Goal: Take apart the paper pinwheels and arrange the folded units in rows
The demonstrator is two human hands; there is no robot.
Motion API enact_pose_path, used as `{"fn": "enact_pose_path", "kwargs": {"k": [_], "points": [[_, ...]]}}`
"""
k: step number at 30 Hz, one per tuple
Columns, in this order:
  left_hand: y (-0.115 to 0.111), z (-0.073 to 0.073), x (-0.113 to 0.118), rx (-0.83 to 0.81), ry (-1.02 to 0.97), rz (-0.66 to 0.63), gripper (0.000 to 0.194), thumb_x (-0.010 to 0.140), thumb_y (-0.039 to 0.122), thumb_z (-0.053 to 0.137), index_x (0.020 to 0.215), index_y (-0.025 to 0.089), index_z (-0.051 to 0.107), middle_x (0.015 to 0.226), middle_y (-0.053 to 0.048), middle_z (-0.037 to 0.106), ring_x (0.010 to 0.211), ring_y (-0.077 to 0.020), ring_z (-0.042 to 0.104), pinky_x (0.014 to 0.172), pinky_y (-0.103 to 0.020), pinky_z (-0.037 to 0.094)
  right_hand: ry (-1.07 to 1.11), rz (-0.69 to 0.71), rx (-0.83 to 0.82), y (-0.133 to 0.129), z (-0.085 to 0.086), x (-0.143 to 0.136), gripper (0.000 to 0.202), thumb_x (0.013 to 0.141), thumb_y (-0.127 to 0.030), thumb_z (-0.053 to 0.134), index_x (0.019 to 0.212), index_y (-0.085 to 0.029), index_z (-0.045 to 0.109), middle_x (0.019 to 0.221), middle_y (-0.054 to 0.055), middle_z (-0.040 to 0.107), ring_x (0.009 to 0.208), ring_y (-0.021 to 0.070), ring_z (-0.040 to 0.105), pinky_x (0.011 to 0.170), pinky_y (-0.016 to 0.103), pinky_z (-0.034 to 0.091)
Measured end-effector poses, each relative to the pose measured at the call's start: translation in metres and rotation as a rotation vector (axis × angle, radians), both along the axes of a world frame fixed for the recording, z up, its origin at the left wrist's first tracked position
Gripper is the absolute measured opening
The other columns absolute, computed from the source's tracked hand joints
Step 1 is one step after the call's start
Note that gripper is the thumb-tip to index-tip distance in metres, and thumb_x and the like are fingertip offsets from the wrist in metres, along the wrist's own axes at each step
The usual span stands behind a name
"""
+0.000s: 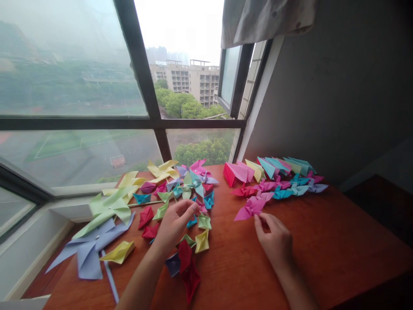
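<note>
My right hand [274, 237] is at the near end of a pink folded paper piece [253, 206], its thumb and index finger pinched on the tip. The piece lies at the front of rows of folded paper. My left hand [179, 219] hovers over small folded paper boats, fingers curled with the thumb and index tips close together; whether anything is between them is hidden. Close to it are a green boat [204, 221], a yellow boat [202, 241] and red boats [146, 216].
Paper pinwheels, one blue [90, 247] and one green [111, 209], lie at the left of the brown table [238, 275]. Paper planes [238, 172] stand at the back right. A window frame [193, 124] rises behind.
</note>
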State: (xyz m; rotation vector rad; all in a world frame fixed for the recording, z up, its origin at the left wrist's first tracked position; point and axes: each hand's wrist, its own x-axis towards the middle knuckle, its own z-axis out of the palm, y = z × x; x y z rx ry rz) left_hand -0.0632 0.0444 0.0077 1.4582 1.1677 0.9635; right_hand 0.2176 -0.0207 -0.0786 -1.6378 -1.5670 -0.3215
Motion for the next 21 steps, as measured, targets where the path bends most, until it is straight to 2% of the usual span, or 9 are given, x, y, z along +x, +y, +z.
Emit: {"fn": "enact_pose_path", "kwargs": {"k": [4, 14, 21], "points": [[-0.001, -0.001, 0.001, -0.018, -0.021, -0.031, 0.030, 0.084, 0.045, 0.064, 0.077, 0.017, 0.070, 0.076, -0.003, 0.070, 0.069, -0.0163, 0.060, 0.065, -0.024, 0.046, -0.031, -0.139, -0.062, -0.008, -0.011, 0.014, 0.025, 0.094, -0.035, 0.055, 0.084, -0.018, 0.069, 0.081, 0.009, 0.073, 0.071, 0.0199, 0.066, 0.068, 0.028, 0.044], [-0.001, 0.000, 0.002, -0.003, 0.020, -0.074, 0.028, 0.086, 0.043, 0.063, 0.080, 0.016, 0.070, 0.077, -0.003, 0.068, 0.071, -0.0163, 0.059, 0.065, -0.023, 0.044, -0.038, -0.304, -0.246, -0.003, -0.010, 0.001, 0.025, 0.091, -0.035, 0.052, 0.079, -0.021, 0.069, 0.077, 0.004, 0.073, 0.069, 0.0185, 0.065, 0.057, 0.027, 0.034], [0.001, -0.002, -0.001, 0.007, 0.081, -0.068, 0.030, 0.086, 0.045, 0.061, 0.082, 0.016, 0.070, 0.077, -0.003, 0.068, 0.073, -0.0172, 0.059, 0.066, -0.023, 0.044, -0.043, -0.311, -0.252, -0.005, -0.010, 0.003, 0.022, 0.089, -0.035, 0.054, 0.078, -0.022, 0.068, 0.075, 0.002, 0.072, 0.070, 0.0185, 0.065, 0.057, 0.027, 0.034]]}}
